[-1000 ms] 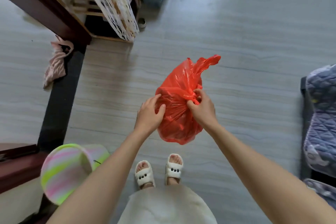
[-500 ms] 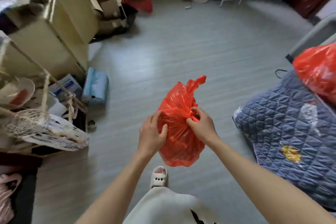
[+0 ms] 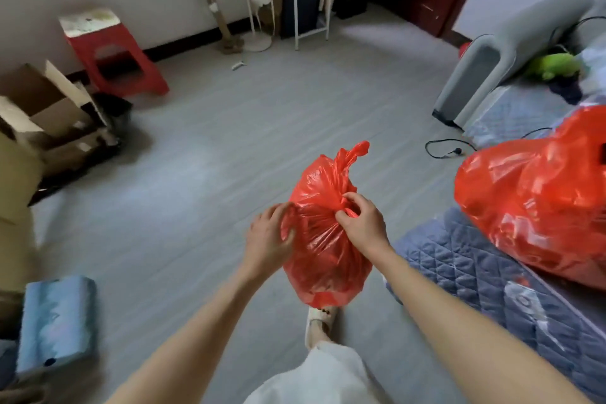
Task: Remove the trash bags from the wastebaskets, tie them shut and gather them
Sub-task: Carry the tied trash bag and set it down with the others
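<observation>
Head view: a small red crinkled plastic trash bag (image 3: 323, 239) hangs in mid-air just below the centre of the frame, above the grey plank floor (image 3: 203, 174) and over a white slipper (image 3: 319, 321) at six o'clock. The left hand (image 3: 267, 241) takes the bag's side at nine o'clock, its fingers curled into the film. The right hand (image 3: 360, 226) pinches the gathered neck at about two o'clock on the bag, thumb and fingers bent around a twisted loop of plastic. Both grips are closed on the bag. A twisted tail of film sticks up toward twelve o'clock; whether the knot is finished cannot be told.

A second, larger red plastic bag (image 3: 537, 200) lies at three o'clock on a blue quilted bed cover (image 3: 459, 269), well apart from the held bag. A red plastic stool (image 3: 111, 52) stands at ten o'clock, cardboard boxes (image 3: 42, 108) at nine.

The bag looks light and only partly filled; it sags softly and takes its shape from the hands. The film is thin, slick and likely to tear under a sharp pull, so the bunched neck, where the layers are thickest, seems the safest hold for tightening and carrying.
</observation>
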A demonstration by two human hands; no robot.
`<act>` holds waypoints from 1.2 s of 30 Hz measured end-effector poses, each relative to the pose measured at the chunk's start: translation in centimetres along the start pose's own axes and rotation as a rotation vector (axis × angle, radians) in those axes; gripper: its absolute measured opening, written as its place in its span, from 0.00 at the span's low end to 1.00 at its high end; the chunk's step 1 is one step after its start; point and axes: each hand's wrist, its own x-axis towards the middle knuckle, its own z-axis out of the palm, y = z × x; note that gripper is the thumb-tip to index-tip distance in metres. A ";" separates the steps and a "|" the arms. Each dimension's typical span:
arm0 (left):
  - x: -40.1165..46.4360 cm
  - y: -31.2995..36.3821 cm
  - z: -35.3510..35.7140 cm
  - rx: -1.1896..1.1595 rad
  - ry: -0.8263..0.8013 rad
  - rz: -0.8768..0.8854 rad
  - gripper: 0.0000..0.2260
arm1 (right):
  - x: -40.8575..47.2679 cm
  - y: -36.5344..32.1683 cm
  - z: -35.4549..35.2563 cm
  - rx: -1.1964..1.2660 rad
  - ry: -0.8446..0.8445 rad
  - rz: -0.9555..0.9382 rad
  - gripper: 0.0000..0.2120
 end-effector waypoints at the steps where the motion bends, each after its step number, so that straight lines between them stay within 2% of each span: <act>1: 2.5 0.4 0.6 0.038 -0.022 0.007 0.33 | 2.5 -0.1 -0.6 0.007 -0.004 0.005 0.17; 4: 12.9 3.5 1.9 0.181 -0.128 0.044 0.30 | 12.3 -1.8 -4.0 0.033 0.036 0.026 0.17; 8: 25.5 8.6 3.0 0.251 -0.215 0.106 0.24 | 23.7 -4.1 -8.8 0.050 0.111 0.063 0.16; 12: 37.1 12.3 4.5 0.305 -0.324 0.157 0.26 | 35.2 -5.5 -11.9 0.075 0.170 0.082 0.16; 17: 53.0 15.8 6.9 0.328 -0.308 0.328 0.30 | 50.6 -6.6 -14.9 0.162 0.245 0.111 0.16; 22: 70.3 21.2 8.8 0.375 -0.366 0.412 0.35 | 66.0 -9.3 -19.8 0.190 0.297 0.184 0.15; 31: 95.0 32.0 15.8 0.399 -0.483 0.510 0.28 | 89.8 -8.7 -29.8 0.208 0.434 0.233 0.13; 36: 109.2 38.7 20.7 0.414 -0.485 0.497 0.29 | 104.9 -7.6 -36.0 0.221 0.419 0.229 0.14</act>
